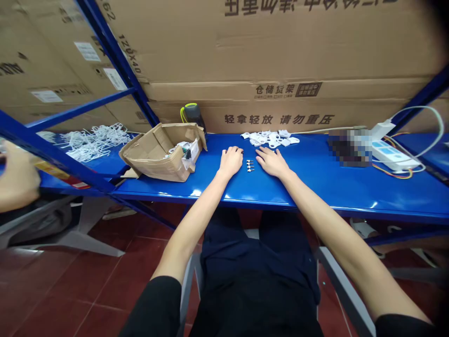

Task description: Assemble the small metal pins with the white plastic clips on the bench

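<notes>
My left hand (231, 160) rests palm down on the blue tabletop (326, 187), its fingers laid out and holding nothing. To its right my right hand (272, 162) also lies flat, fingers apart. In the gap between both hands is a short column of several small screw-like pieces (249, 166) with white parts and metal shanks; their exact kind is too small to make out. Neither hand visibly grips them. Behind the hands lies a loose pile of flat white plastic pieces with round holes (270, 138).
Left of my hands stands an open cardboard box (157, 164) with small items in it, a dark bottle (193, 114) behind. A power strip (394, 157) with cables lies at right beside a blurred-out object. White cords (98, 140) and another person's hand (17, 178) are far left.
</notes>
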Motion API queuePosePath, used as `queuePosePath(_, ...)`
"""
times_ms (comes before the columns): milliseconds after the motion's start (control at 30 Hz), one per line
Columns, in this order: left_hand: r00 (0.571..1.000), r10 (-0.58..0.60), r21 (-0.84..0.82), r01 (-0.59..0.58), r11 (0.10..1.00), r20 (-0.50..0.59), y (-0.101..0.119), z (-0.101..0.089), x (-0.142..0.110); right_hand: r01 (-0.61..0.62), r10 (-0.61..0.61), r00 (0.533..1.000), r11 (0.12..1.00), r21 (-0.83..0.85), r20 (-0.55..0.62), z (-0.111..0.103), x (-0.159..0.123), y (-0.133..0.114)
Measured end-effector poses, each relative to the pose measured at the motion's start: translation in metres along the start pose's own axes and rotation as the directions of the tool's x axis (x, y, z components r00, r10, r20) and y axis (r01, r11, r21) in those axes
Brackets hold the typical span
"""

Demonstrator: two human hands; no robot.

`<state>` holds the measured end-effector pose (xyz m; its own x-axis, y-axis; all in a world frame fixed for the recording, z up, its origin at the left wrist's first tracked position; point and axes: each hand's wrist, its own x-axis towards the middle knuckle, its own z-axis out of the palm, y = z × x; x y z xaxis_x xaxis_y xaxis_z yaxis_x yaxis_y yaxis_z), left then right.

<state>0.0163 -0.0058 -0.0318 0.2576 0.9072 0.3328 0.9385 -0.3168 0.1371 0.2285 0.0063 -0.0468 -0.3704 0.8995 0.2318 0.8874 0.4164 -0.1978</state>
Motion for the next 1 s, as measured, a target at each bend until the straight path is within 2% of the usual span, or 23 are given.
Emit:
queuePosePath(567,1.0,0.0,-0.011,0.0,1.0,-0.013,0.0,0.002,0.001,-0.017,0.017,1.0,1.0,-0.014,0.019,0.001,0.001,-0.001)
queuePosePath(900,0.998,-0.034,0.007,0.033,0.999,0.057,0.003,-0.007,0.001,-0.026,0.027,0.999,0.999,-0.04,0.045,-0.006,-0.001,-0.006)
queuePosePath(1000,0.998,-0.048,-0.002,0.048,0.999,0.039,0.003,-0.007,0.002,-0.027,0.029,0.999,0.999,-0.028,0.039,-0.008,-0.002,-0.007)
